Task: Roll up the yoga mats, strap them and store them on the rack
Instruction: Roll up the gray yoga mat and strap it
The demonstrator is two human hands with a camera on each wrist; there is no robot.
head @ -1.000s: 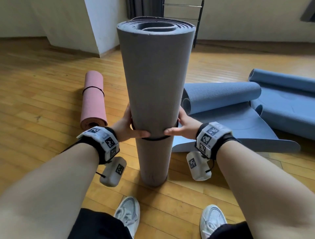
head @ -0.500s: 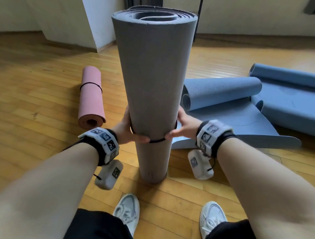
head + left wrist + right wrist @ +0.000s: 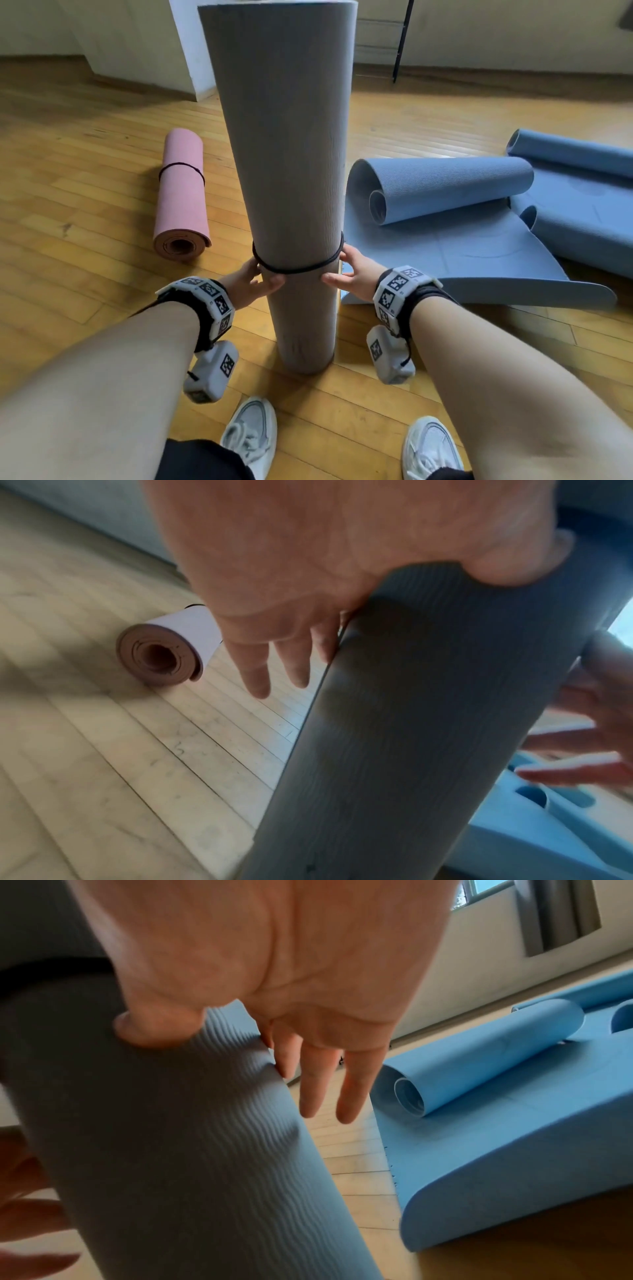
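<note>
A grey rolled mat [image 3: 284,154] stands upright on the wooden floor between my feet. A black strap [image 3: 298,269] circles it on its lower half. My left hand [image 3: 253,277] rests on the roll's left side just under the strap, thumb pressing the front. In the left wrist view its fingers [image 3: 257,674] lie straight beside the grey mat [image 3: 411,723]. My right hand [image 3: 349,270] mirrors it on the right side. In the right wrist view its thumb presses the grey mat [image 3: 171,1137], its fingers [image 3: 352,1096] are straight, and the strap [image 3: 51,966] shows above.
A pink mat [image 3: 181,192], rolled and strapped, lies on the floor to the left. Loosely curled blue mats [image 3: 445,185] lie unstrapped to the right. A white wall corner [image 3: 191,51] stands behind, and a thin black pole [image 3: 400,41] rises by the far wall.
Both hands held the strap and worked it around the roll. Now the strap sits above them, and their fingers have straightened off it onto the mat's sides.
</note>
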